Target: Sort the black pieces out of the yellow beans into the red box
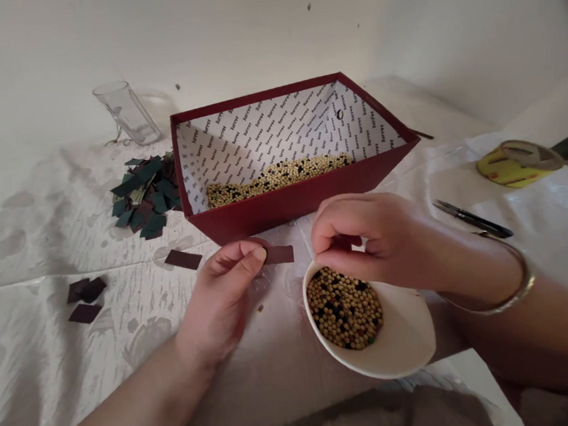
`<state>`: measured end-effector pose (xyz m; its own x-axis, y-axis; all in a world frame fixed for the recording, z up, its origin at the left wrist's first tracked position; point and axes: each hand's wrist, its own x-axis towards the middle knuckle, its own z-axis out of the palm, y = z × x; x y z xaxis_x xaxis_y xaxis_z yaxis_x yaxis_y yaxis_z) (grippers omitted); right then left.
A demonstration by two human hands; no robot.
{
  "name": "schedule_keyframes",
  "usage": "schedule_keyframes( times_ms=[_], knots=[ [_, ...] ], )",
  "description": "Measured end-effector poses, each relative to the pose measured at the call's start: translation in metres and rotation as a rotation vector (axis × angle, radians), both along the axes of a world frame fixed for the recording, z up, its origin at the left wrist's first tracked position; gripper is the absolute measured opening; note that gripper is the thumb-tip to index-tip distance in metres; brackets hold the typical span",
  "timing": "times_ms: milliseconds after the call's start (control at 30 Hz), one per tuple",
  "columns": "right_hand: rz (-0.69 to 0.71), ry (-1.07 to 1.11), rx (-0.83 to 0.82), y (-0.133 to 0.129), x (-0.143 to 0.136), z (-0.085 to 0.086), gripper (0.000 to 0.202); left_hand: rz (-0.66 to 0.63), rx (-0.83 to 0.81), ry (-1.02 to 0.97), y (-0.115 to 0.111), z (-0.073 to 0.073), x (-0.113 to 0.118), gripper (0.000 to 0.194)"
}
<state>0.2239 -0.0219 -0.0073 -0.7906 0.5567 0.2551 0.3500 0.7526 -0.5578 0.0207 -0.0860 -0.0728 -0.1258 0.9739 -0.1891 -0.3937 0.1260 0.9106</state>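
Brown paper strip (280, 254), pinched by left hand (228, 285), points lengthwise rightward; right hand (359, 236), grip unclear; box lining (266, 131) repeats blurred lettering.

Red box (273, 207), white lining (256, 135) | repeated dark word | spelling unclear

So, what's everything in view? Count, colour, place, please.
Box: one, dark red, centre
Bowl: one, white, nearer than box
Beads or seeds: countless, mostly beige and black, in both
Heap of pieces: one, mostly green, left of box
Loose pieces: about three, dark, far left
Loose strip: one, dark brown, left of centre
Held strip: one, brown, in left hand
Glass: one, clear, beyond heap
Round thing: one, yellow, far right
Pen-like tool: one, black, right side
Stick: one, brown, behind box
Sheet: one, whitish, underneath
Bangle: one, gold, right wrist
Left hand: one, bare, left of bowl
Right hand: one, bare, over bowl
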Motion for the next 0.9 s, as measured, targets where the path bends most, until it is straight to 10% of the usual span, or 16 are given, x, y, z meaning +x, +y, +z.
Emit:
schedule_keyframes(
  times_ms=[400, 700, 900],
  knots=[
    [0.113, -0.336, -0.174, 0.003, 0.018, 0.009, 0.007, -0.016, -0.052, 0.013, 0.000, -0.003, -0.002, 0.014],
    [-0.034, 0.044, -0.092, -0.001, 0.006, 0.002, 0.005, -0.016, -0.027, 0.018, 0.000, -0.003, -0.002, 0.017],
    [0.122, 0.180, 0.102, -0.009, -0.009, -0.011, 0.008, -0.124, 0.047, 0.088, -0.005, -0.002, 0.000, 0.016]
  ],
)
